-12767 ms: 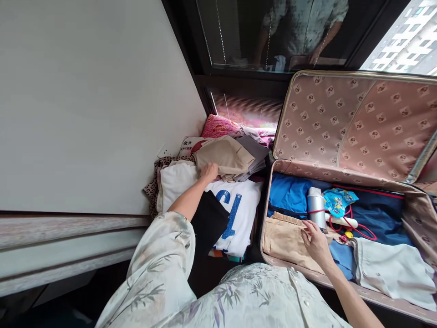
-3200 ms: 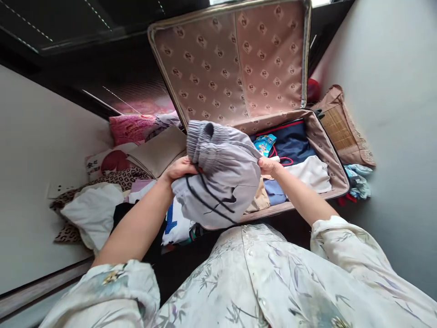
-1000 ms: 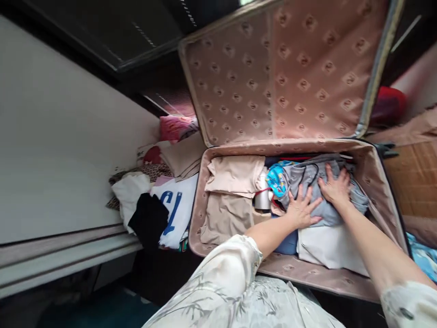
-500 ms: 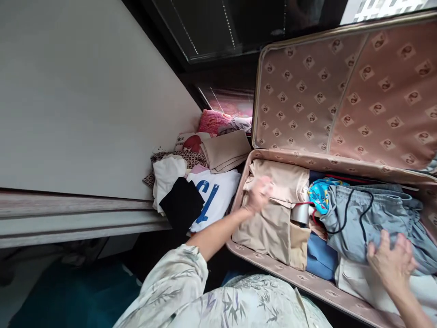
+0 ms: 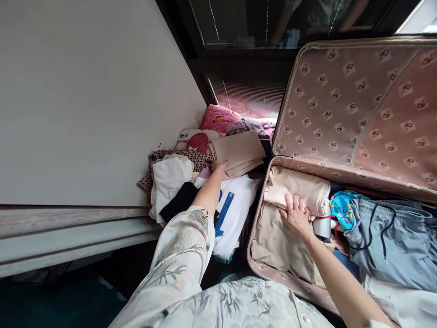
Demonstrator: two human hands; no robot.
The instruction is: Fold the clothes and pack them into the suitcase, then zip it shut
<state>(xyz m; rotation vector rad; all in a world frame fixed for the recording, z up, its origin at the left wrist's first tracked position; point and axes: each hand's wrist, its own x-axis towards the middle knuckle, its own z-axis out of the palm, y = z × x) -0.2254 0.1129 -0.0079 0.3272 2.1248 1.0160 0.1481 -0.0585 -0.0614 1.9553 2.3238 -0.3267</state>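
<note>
Hands: L [image 5: 218, 167] on beige stack [image 5: 237, 152], R [image 5: 296, 215] flat.

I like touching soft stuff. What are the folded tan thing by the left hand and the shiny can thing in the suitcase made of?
The folded tan garment at the left hand looks like smooth, matte woven cloth, lying in crisp flat layers. The silver cylinder beside the right hand looks like brushed metal with a dull sheen, though it could be coated plastic.

A white T-shirt [image 5: 235, 214] with blue print is laid beside the suitcase [image 5: 355, 105]; grey shorts [image 5: 392, 241] are stowed inside.
</note>
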